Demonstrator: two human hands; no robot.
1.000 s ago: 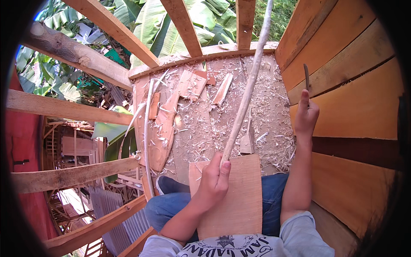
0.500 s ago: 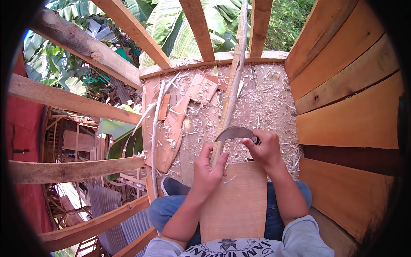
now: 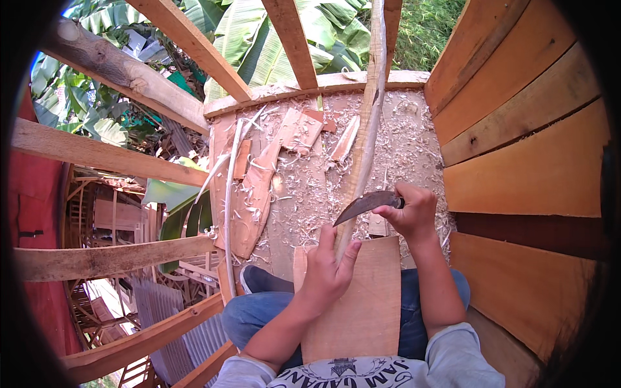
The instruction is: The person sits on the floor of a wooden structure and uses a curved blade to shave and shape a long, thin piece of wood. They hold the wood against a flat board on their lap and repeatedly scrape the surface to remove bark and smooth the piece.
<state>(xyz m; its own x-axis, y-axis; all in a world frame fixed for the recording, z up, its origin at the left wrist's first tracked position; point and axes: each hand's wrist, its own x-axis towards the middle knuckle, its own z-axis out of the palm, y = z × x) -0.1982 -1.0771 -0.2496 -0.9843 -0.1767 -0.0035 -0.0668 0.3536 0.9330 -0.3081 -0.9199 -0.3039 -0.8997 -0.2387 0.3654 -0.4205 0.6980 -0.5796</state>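
Observation:
A long, slightly crooked wooden pole (image 3: 370,123) runs from my lap out past the far rail. My left hand (image 3: 328,268) is closed round its near end, thumb on the right side. In my right hand (image 3: 415,208) is a knife (image 3: 366,204) with a dark curved blade, held by its dark handle. The blade lies across the pole just beyond my left fingers, its tip pointing left. Whether the edge bites into the wood, I cannot tell. Under my left hand a flat board (image 3: 362,310) rests over my lap.
Curly wood shavings (image 3: 407,149) cover the plank floor. Left of the pole lie an offcut board (image 3: 255,204) and a thin pale strip (image 3: 229,207). Wooden slats (image 3: 110,258) stand on the left, a plank wall (image 3: 524,187) on the right, a low rail (image 3: 278,90) ahead.
My left hand and the pole's near end have shifted right. The knife has turned so its tip points lower, toward my left hand. My right hand has moved slightly right and away.

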